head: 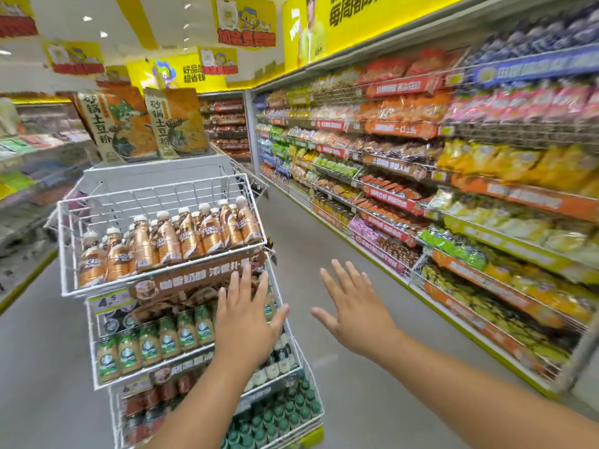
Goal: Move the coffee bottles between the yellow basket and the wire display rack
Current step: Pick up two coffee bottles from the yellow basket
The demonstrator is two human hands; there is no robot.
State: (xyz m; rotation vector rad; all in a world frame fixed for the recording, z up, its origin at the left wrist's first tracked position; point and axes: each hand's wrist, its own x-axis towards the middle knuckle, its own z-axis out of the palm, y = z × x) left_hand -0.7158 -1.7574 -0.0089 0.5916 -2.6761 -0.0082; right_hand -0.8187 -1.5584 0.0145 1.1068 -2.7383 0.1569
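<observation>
Shop aisle, head view. White tiered wire display rack (66,254) at left-centre, three tiers visible. Top tier holds rows of copper-brown plastic coffee bottles with cream caps (168,241), upright, leaning slightly, packed at the front of the basket; the back part of that tier is bare wire. Middle tier has green-and-white labelled bottles (152,343); bottom tier has dark green-capped bottles (282,413) and some red-labelled ones, blurred. Brown printed banner strip (194,278) runs along the front edge of the top tier. Left hand (244,322) is flat, fingers straight and spread, grip slack and holding nothing, in front of the middle tier, fingertips near the banner; contact cannot be told. Right hand (355,306) is likewise spread, fingers straight, holding nothing, over the grey floor (324,241) just right of the rack. Long snack shelves with colourful bags (453,176) line the right side. Two orange noodle boxes (142,124) stand behind the rack.
</observation>
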